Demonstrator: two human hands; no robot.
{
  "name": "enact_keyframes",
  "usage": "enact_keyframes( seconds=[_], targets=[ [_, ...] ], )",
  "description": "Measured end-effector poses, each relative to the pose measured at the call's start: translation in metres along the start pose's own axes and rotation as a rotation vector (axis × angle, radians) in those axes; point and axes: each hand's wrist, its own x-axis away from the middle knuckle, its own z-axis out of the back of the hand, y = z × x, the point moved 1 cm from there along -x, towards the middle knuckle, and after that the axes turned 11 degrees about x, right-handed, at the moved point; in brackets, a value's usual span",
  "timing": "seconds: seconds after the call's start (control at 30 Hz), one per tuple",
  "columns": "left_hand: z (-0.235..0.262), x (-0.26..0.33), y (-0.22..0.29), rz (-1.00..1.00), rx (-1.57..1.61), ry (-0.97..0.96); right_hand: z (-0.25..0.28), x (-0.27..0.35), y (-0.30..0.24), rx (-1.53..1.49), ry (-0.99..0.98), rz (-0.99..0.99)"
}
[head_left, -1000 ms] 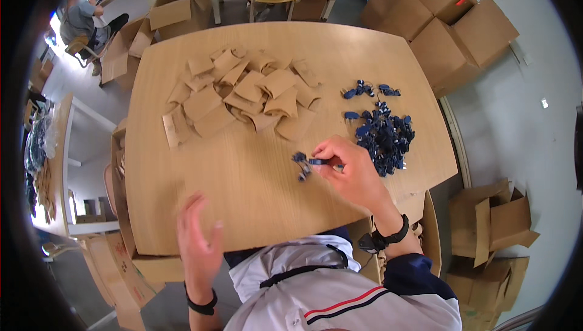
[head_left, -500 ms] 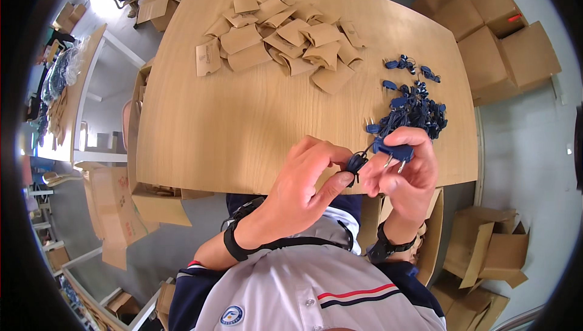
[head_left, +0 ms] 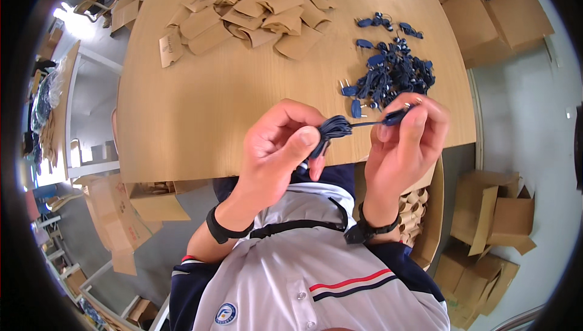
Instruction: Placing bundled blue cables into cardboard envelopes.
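- The left hand (head_left: 276, 143) is curled nearly closed, thumb and fingers pinching the coiled bundle of a dark blue cable (head_left: 333, 129), held up in front of the chest, above the near edge of the table (head_left: 200, 106).
- The right hand (head_left: 405, 137) is also closed, its fingertips gripping the plug end (head_left: 396, 115) of the same cable; a short straight stretch runs between the two hands.
- To do this well, I judge the coil should stay pinched tight so the loops do not spring apart, with the free end kept taut and guided evenly.
- A pile of similar blue cables (head_left: 395, 73) lies on the table's right side, just beyond the right hand.
- A heap of flat brown paper sleeves (head_left: 255, 12) sits at the far side, well apart from the hands.
- The table is pale wood with rounded corners.
- Cardboard boxes (head_left: 498, 12) stand on the floor around it, and more lie at the lower right.
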Motion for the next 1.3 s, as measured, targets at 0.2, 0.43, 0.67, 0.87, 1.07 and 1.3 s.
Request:
enact_keyframes(
  seconds=[0.2, 0.43, 0.67, 0.87, 1.07, 1.3],
  targets=[
    [-0.004, -0.006, -0.004, -0.2, -0.225, 0.13, -0.001, 0.007, 0.009, -0.016, -0.254, 0.161],
    [0.001, -0.016, 0.025, -0.617, -0.844, -0.421, 0.01, -0.015, -0.006, 0.02, -0.346, -0.34],
    [0.012, -0.017, 0.023, -0.532, -0.507, -0.19, -0.005, -0.01, -0.009, -0.046, -0.77, -0.552],
    [0.007, -0.003, 0.031, -0.347, -1.048, -0.079, -0.008, -0.002, -0.01, 0.086, -0.669, -0.462],
    [0.002, -0.003, 0.028, -0.218, -1.117, -0.145, -0.004, -0.011, -0.005, 0.282, -0.668, -0.051],
    [0.02, -0.006, 0.062, 0.215, -0.969, -0.329, -0.014, -0.017, 0.0, 0.178, -0.929, -0.383]
  ],
)
